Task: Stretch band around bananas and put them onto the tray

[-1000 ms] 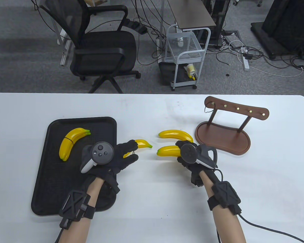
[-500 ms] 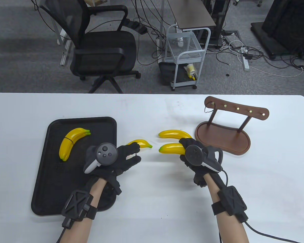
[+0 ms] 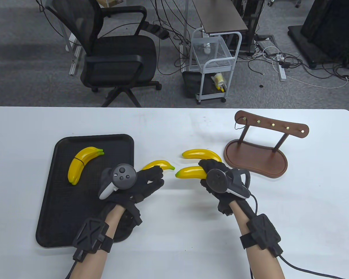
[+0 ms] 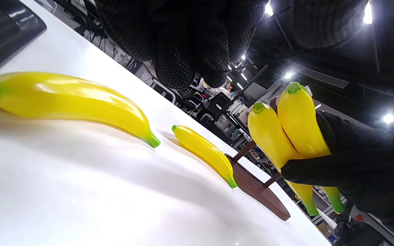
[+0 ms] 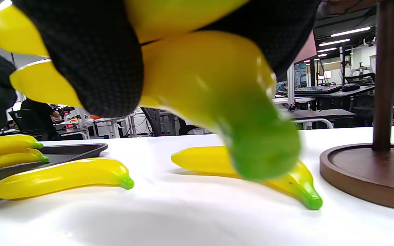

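Swinging leftward since a moment ago, right hand (image 3: 218,177) grasps two glossy yellow plastic bananas (image 4: 286,126) aloft, nearing left hand (image 3: 139,181), whose fingers (image 4: 183,58) perhaps pinch a band; unclear. Banded yellow pair (image 3: 83,164) sits in black tray (image 3: 61,221); banding looks next.

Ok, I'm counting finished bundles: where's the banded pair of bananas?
In the table view the banded pair lies on the black tray, at the table's left, beyond the left hand.
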Action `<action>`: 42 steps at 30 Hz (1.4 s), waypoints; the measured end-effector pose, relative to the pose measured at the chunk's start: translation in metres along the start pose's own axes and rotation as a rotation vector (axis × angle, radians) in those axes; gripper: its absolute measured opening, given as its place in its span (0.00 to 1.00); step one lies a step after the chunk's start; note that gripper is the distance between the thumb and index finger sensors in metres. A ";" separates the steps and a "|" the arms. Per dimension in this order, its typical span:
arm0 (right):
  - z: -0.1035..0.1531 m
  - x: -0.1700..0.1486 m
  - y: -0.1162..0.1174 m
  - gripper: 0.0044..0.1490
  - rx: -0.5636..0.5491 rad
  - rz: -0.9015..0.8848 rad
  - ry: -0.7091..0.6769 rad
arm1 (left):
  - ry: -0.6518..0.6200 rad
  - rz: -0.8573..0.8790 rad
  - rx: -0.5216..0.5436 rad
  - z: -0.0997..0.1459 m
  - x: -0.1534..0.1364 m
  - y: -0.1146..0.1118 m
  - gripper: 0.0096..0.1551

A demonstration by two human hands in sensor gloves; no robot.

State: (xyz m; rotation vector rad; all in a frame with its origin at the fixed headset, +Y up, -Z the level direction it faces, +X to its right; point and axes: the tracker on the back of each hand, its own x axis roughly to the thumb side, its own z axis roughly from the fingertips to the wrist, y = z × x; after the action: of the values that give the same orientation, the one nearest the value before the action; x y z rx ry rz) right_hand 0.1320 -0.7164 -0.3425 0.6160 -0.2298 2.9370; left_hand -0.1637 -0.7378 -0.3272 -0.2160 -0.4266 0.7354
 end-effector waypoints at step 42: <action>0.005 0.077 0.003 0.45 -0.046 0.013 -0.249 | -0.023 0.137 -0.161 -0.006 0.008 -0.014 0.48</action>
State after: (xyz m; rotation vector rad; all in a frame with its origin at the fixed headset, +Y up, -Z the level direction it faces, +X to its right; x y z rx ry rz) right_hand 0.0634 -0.7131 -0.3070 0.9767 -0.3266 2.8530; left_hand -0.1478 -0.7429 -0.3253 -0.3915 -0.4973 0.8392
